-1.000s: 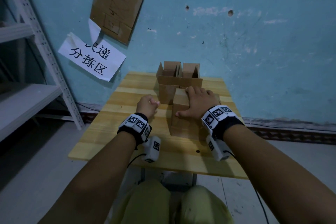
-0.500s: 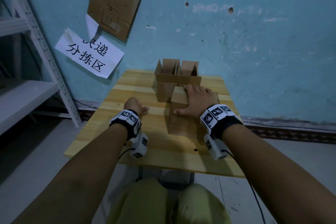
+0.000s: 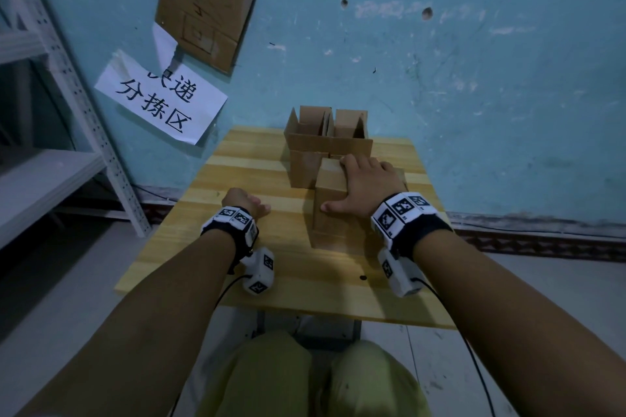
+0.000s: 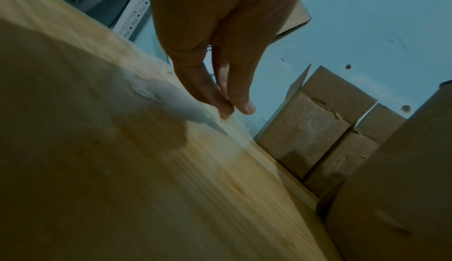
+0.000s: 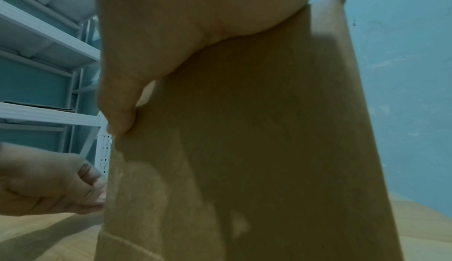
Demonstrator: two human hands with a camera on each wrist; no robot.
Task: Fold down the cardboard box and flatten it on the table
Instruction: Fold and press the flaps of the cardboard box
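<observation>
Pale wooden boards make up the small table (image 3: 298, 267), which stands against a scuffed blue wall (image 3: 474, 78), and the person sits at its near edge.

Nearest on the left, the left hand (image 3: 246, 202) is low over the bare wood, clear of any cardboard. The head view shows it bunched; the left wrist view shows its fingers (image 4: 240, 98) hanging down close together with nothing between them, their tips at or just above the boards.

Just right of it lies the cardboard box (image 3: 330, 210), its long axis running from the person towards the wall. The right hand (image 3: 367, 188) lies spread and palm down on its top face, its thumb (image 5: 117, 114) out towards the box's left edge. The box looks only partly collapsed: its left side wall shows as a raised face, so it is not yet flat.

The coming move probably turns on this: the box sits directly under the right hand and to the right of the free left hand, so the right can press straight down while the left must reach across to its left edge.

Beyond, touching or just behind the far end, stand several open boxes (image 3: 327, 142) by the wall. Above hang a paper sign (image 3: 161, 100) and a cardboard sheet (image 3: 208, 3), with a metal shelf (image 3: 50, 173) at far left.
</observation>
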